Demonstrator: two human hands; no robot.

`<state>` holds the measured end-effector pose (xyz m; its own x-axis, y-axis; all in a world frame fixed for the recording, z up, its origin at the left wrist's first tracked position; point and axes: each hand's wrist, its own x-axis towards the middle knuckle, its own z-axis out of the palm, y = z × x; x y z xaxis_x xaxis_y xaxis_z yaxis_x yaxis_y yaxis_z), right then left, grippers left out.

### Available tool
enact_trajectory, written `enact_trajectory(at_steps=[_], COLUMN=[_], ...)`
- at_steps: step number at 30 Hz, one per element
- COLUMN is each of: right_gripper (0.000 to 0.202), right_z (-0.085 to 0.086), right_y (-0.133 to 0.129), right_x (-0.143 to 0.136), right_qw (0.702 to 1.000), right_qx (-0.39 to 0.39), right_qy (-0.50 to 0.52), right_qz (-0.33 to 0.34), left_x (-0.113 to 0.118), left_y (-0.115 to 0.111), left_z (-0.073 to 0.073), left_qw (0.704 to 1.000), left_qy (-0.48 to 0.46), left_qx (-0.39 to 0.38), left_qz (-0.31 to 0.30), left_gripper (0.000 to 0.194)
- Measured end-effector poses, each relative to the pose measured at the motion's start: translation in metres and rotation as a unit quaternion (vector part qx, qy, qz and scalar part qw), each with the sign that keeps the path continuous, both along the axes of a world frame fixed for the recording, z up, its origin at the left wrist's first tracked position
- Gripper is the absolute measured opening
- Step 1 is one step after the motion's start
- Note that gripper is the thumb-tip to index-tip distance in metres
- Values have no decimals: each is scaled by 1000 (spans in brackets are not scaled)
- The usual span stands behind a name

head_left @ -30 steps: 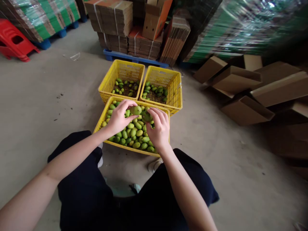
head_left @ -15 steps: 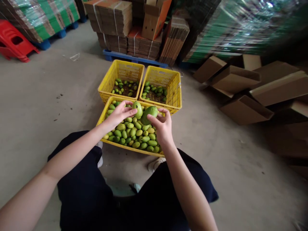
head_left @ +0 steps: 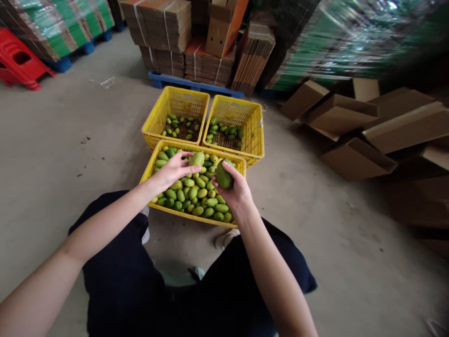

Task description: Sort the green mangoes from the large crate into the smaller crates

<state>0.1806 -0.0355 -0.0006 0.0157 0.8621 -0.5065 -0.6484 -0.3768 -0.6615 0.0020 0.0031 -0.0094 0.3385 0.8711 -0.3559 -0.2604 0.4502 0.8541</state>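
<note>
My left hand (head_left: pixel 178 169) is closed on a pale green mango (head_left: pixel 197 159), held between thumb and fingers above the front crate. To its right, my right hand (head_left: pixel 235 185) wraps round a darker green mango (head_left: pixel 224 176). The two fruits are apart from each other. Below both hands, many smooth oval green and yellowish mangoes (head_left: pixel 191 193) fill the yellow plastic crate (head_left: pixel 196 218) in front of my feet.
Two more yellow crates, one at the left (head_left: pixel 149 126) and one at the right (head_left: pixel 257 135), adjoin the front crate's far side, with several mangoes in each. Bundled cardboard (head_left: pixel 164 28) sits on a blue pallet (head_left: pixel 196 85). Open boxes (head_left: pixel 358 159) lie right; a red stool (head_left: pixel 23 58) stands left.
The right hand has turned and drawn its mango slightly down and to the right, widening the gap between the fruits. The left hand's mango has tilted and moved slightly left.
</note>
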Motion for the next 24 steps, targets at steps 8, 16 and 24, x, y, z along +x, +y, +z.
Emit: enact_trajectory(at_steps=[8,16,24], right_gripper=[14,23,27], right_z=[-1,-7,-18], right_y=[0,1,2], right_x=[-2,1,0], right_qw=[999,999,997], right_qx=[-32,-19,19], right_qy=[15,28,31], right_qz=[-10,0,62], left_x=[0,4,8], left_y=[-1,-2,-3], left_z=[3,3,7], left_qw=[1000,996,996], left_qy=[-25,-55,6], left_qx=[-7,-59,-62], left_qz=[-14,22,67], left_gripper=[20,10,22])
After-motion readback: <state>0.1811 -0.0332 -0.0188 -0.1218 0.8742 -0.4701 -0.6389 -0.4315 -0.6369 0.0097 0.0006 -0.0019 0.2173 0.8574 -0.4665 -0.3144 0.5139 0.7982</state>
